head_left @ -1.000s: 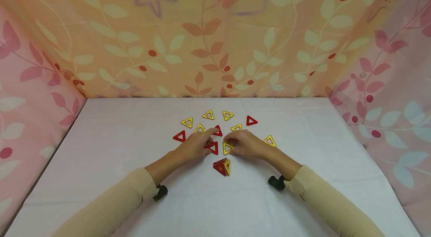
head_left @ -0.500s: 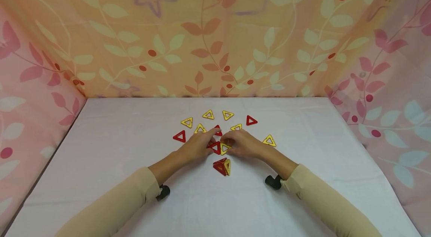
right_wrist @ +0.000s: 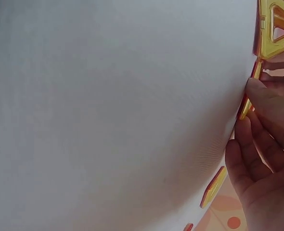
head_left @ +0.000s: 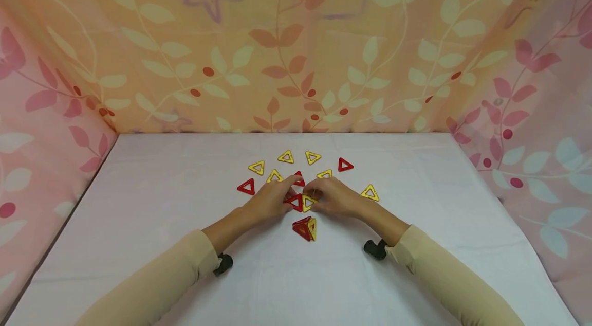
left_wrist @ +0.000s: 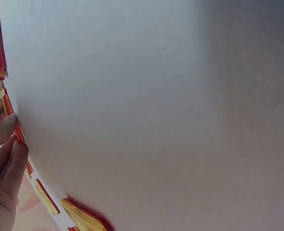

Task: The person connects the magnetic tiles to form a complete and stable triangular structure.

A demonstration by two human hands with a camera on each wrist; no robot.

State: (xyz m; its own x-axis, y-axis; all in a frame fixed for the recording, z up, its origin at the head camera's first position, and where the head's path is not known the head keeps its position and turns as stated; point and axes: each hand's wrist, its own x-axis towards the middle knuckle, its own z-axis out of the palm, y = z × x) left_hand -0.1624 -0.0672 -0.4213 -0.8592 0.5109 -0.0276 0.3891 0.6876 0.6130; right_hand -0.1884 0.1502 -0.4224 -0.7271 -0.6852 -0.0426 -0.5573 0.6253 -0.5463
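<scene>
Two triangular magnetic tiles lie edge to edge on the white tabletop, one red (head_left: 301,206), one yellow (head_left: 304,208). My left hand (head_left: 270,200) pinches the red tile between thumb and fingers; its edge shows in the left wrist view as a thin red strip (left_wrist: 19,135). The yellow tile is pinched by my right hand (head_left: 339,197), and in the right wrist view that hand (right_wrist: 272,149) has its thumb on the near side of the tile (right_wrist: 245,109). Just in front of both hands stands a small pyramid (head_left: 302,230) of red and yellow tiles.
Loose triangular tiles lie in an arc beyond the hands, including a red one (head_left: 252,186) at left, a yellow one (head_left: 373,197) at right and a red one (head_left: 341,165) farther back. Patterned curtains (head_left: 287,48) enclose the white table (head_left: 152,187) at the back and sides.
The hands have come closer together, so the red and yellow tiles, apart one second ago, now meet along an edge. Over the last half second the hands stay almost still.
</scene>
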